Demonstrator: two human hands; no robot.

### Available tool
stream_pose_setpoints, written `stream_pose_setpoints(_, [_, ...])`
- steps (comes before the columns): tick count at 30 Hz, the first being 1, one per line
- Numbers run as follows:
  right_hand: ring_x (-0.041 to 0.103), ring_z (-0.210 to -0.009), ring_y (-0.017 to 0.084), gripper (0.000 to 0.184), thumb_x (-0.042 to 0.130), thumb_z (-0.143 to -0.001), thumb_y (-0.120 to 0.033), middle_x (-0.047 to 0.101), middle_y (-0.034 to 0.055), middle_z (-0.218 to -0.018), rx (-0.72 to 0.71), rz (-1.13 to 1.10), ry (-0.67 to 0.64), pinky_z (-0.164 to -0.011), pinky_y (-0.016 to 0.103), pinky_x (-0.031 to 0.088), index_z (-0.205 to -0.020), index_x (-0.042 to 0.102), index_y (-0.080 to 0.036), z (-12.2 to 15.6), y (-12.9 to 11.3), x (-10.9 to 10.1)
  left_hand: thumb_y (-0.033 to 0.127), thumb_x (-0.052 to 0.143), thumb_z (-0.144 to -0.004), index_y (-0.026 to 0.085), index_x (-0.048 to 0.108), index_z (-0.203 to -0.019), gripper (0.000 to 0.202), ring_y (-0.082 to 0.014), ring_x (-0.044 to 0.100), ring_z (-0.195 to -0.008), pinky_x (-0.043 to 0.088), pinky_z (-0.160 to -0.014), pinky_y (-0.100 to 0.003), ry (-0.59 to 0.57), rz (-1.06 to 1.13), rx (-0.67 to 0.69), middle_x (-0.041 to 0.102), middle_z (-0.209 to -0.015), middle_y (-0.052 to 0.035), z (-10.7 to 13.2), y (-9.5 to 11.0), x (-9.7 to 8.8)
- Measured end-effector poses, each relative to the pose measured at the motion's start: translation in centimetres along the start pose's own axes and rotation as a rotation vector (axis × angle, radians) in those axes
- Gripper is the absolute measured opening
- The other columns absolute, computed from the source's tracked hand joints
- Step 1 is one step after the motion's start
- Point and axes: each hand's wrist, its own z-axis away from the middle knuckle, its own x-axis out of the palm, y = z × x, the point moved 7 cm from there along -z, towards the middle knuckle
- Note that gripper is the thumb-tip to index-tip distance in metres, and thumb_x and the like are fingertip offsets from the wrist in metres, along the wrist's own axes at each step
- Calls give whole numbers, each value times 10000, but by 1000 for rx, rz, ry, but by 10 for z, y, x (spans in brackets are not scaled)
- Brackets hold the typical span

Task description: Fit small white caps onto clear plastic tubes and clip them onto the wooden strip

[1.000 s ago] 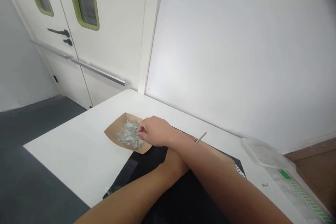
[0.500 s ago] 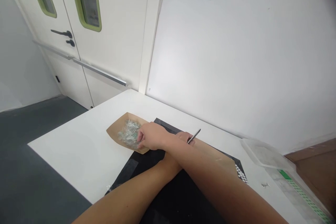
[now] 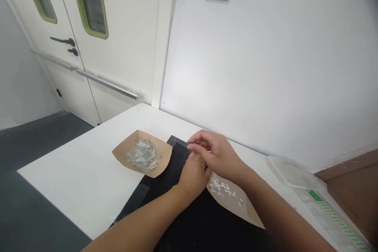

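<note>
Both of my hands meet above the black mat (image 3: 174, 183). My left hand (image 3: 193, 175) is closed, with a small dark bit of a slim tool showing by its thumb. Curved over its fingers, my right hand (image 3: 214, 149) has thumb and fingertips drawn together; anything between them is too small to make out. Left of the hands stands a brown paper tray (image 3: 163, 159) holding a heap of small clear packets (image 3: 144, 155). Under my right wrist is a second paper tray (image 3: 230, 206) with small white pieces (image 3: 220, 187), partly hidden by my forearm.
A clear plastic box (image 3: 295, 173) with a green-marked strip (image 3: 336, 214) lies at the right of the white table (image 3: 76, 181). Behind the table rises a white wall (image 3: 251, 67). A brown carton (image 3: 354, 181) is at the far right, and double doors (image 3: 130, 39) are at the left.
My right hand has left the packet tray and moved right to my left hand, so the forearms no longer cross. The slim tool's tip no longer shows; the white pieces are uncovered.
</note>
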Motion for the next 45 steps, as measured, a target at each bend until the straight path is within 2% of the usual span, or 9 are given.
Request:
stream_pose_setpoints(4, [672,-573,134,283,545,-1042,-472,736,-4,-749,83,-46,209,-545,246,515,-960,671,-231,54,38,-36,267,632,-999,165,722,-970,139,-213,705,-903,557,-845,-343,3,-2,42,746,-925,-62,4,14,-5])
stream_pose_setpoints(9, [526,-440,109,339,524,-1043,-519,701,-13,-665,256,-80,332,-465,239,453,-932,643,-222,114,85,-42,247,595,-1005,212,740,-1084,169,-185,706,-867,524,-786,-272,-37,20,50,776,-999,-41,8,26,-5])
stream_pose_setpoints(14, [520,-474,117,355,518,-1042,-526,661,-12,-649,285,-114,406,-471,238,436,-927,639,-213,145,102,-42,258,593,-1000,214,757,-1028,172,-180,697,-807,515,-746,-262,-106,9,36,769,-913,-29,15,33,3])
stream_pose_setpoints(17, [562,-556,132,336,521,-1048,-495,614,-14,-655,254,-104,445,-537,249,470,-911,636,-211,152,105,-43,298,612,-997,231,767,-1051,177,-177,694,-794,522,-748,-260,-155,-2,54,765,-915,-27,20,40,6])
stream_pose_setpoints(21, [583,-635,144,271,526,-1053,-439,622,2,-747,229,-39,502,-615,273,510,-986,660,-214,157,108,-46,351,622,-996,234,769,-1017,189,-155,679,-670,502,-621,-227,-202,6,5,732,-774,3,21,43,8])
stream_pose_setpoints(25, [578,-594,137,229,524,-1058,-407,587,-24,-700,221,-52,469,-612,278,521,-1045,657,-221,157,115,-42,379,617,-999,238,771,-1093,229,-141,672,-602,494,-555,-210,-254,56,-52,716,-711,17,22,42,11])
stream_pose_setpoints(32, [631,-684,128,149,589,-1026,-352,661,43,-1026,143,-142,499,-643,284,573,-1051,673,-232,159,112,-42,454,635,-977,244,770,-1199,334,-100,552,-427,425,-370,-175,-310,170,-208,687,-646,21,27,33,17])
stream_pose_setpoints(38, [663,-850,204,105,613,-1009,-265,677,49,-881,57,168,604,-632,296,522,-943,688,-232,165,95,-50,485,703,-910,208,796,-1168,390,-96,530,-419,443,-342,-162,-377,357,-399,646,-605,13,34,30,28])
stream_pose_setpoints(45, [660,-903,199,130,598,-974,-98,688,68,-943,-112,498,627,-765,320,535,-1043,627,-204,167,80,-43,502,714,-902,179,814,-1111,397,-84,563,-417,408,-326,-148,-450,493,-503,660,-682,-8,40,27,38])
